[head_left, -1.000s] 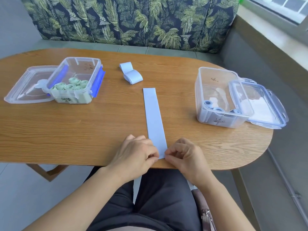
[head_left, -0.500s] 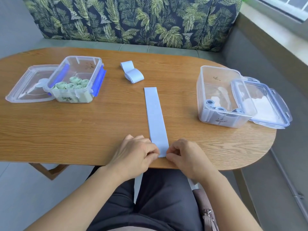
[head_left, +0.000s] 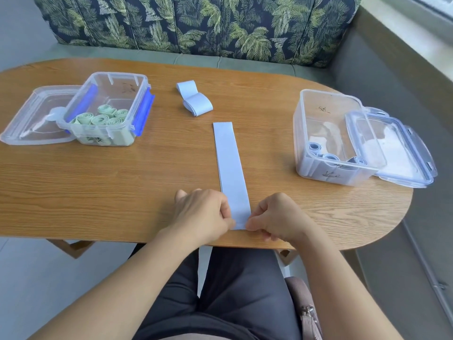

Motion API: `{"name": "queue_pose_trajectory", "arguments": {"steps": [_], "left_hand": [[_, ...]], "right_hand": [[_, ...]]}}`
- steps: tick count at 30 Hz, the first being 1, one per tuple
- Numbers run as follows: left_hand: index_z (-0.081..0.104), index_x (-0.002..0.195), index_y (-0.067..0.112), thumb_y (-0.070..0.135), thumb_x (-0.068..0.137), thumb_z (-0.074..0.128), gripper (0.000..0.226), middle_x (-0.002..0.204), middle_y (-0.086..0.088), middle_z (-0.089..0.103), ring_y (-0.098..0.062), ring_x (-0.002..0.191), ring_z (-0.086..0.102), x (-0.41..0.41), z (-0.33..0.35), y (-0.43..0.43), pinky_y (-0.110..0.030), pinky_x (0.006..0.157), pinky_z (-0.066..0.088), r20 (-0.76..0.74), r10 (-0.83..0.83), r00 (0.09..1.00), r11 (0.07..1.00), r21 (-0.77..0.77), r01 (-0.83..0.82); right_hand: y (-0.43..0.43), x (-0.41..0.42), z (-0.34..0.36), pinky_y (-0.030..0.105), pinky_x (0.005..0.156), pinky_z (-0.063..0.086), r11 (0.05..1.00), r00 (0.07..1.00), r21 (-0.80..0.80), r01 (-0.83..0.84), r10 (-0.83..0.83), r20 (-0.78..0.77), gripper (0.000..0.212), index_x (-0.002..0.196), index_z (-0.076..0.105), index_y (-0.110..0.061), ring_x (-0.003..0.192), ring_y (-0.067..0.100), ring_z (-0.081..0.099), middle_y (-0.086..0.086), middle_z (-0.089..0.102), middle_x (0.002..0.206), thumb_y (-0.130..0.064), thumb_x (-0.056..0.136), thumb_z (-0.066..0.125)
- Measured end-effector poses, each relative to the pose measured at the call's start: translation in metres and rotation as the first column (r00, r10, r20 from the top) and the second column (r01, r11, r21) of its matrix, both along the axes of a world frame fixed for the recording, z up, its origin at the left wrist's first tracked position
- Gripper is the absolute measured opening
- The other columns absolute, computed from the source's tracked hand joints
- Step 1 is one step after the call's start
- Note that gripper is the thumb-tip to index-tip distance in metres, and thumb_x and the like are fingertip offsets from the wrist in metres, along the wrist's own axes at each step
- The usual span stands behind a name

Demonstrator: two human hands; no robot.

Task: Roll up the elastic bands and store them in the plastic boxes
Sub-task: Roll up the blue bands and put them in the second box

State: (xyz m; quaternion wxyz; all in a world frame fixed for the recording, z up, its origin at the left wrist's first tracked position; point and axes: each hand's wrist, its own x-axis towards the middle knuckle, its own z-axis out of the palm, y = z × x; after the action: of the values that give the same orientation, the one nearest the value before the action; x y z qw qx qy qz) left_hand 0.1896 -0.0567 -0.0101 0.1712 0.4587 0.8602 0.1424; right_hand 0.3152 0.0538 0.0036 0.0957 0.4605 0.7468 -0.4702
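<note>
Elastic band (head_left: 230, 168), flat on wooden table (head_left: 110, 182); leaf-print sofa (head_left: 196, 25) behind

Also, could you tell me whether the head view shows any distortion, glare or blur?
Head view: wide-angle bending bows the table edges; light is soft and even, shadows faint; whitish patches, likely glare, on the right lid; the band, left hand and right hand are sharp.

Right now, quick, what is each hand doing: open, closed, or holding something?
Left hand: closed, pinching the near end of the flat blue band.
Right hand: closed, pinching that same end from the other side.
</note>
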Motion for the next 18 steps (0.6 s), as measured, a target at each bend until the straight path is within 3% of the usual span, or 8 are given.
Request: {"name": "queue_pose_trajectory", "arguments": {"steps": [6, 10, 13, 18], "left_hand": [[0.061, 0.073, 0.029, 0.042, 0.085, 0.069, 0.019, 0.075, 0.017, 0.063, -0.002, 0.089, 0.049, 0.002, -0.003, -0.005, -0.03, 0.09, 0.028, 0.001, -0.04, 0.999, 0.991, 0.127, 0.04], [0.07, 0.083, 0.031, 0.025, 0.088, 0.065, 0.009, 0.082, 0.015, 0.065, -0.008, 0.082, 0.051, 0.002, -0.011, -0.012, -0.031, 0.079, 0.036, -0.111, -0.295, 0.949, 0.911, 0.266, 0.314], [0.073, 0.079, 0.03, 0.029, 0.083, 0.062, 0.011, 0.071, 0.014, 0.063, -0.01, 0.07, 0.054, -0.002, -0.016, -0.016, -0.029, 0.066, 0.037, -0.253, -0.407, 0.878, 0.84, 0.273, 0.468], [0.075, 0.082, 0.029, 0.036, 0.08, 0.063, 0.013, 0.074, 0.014, 0.062, -0.008, 0.072, 0.055, -0.005, -0.021, -0.016, -0.033, 0.069, 0.043, -0.231, -0.432, 0.872, 0.815, 0.312, 0.487]], "right_hand": [[0.003, 0.003, -0.001, 0.014, 0.033, 0.029, 0.999, 0.997, -0.035, 0.037, -0.04, -0.067, 0.019, 0.07, 0.059, -0.008, 0.032, 0.008, 0.045, 0.003, 0.057, 0.046, -0.007, 0.073, 0.077], [0.006, 0.001, 0.001, 0.014, 0.033, 0.032, 0.998, 0.998, -0.059, 0.03, -0.033, -0.051, 0.021, 0.066, 0.06, -0.008, 0.039, 0.013, 0.053, 0.003, 0.059, 0.051, -0.005, 0.073, 0.079], [0.007, 0.001, 0.001, 0.014, 0.033, 0.032, 0.998, 0.999, -0.065, 0.022, -0.025, -0.049, 0.021, 0.066, 0.06, -0.008, 0.039, 0.013, 0.052, 0.003, 0.059, 0.051, -0.005, 0.073, 0.078], [-0.001, 0.011, -0.009, 0.028, 0.054, 0.043, 0.999, 0.98, 0.038, 0.013, -0.005, -0.201, 0.011, 0.07, 0.065, -0.011, 0.048, 0.01, 0.05, -0.003, 0.059, 0.055, -0.008, 0.073, 0.075]]}}
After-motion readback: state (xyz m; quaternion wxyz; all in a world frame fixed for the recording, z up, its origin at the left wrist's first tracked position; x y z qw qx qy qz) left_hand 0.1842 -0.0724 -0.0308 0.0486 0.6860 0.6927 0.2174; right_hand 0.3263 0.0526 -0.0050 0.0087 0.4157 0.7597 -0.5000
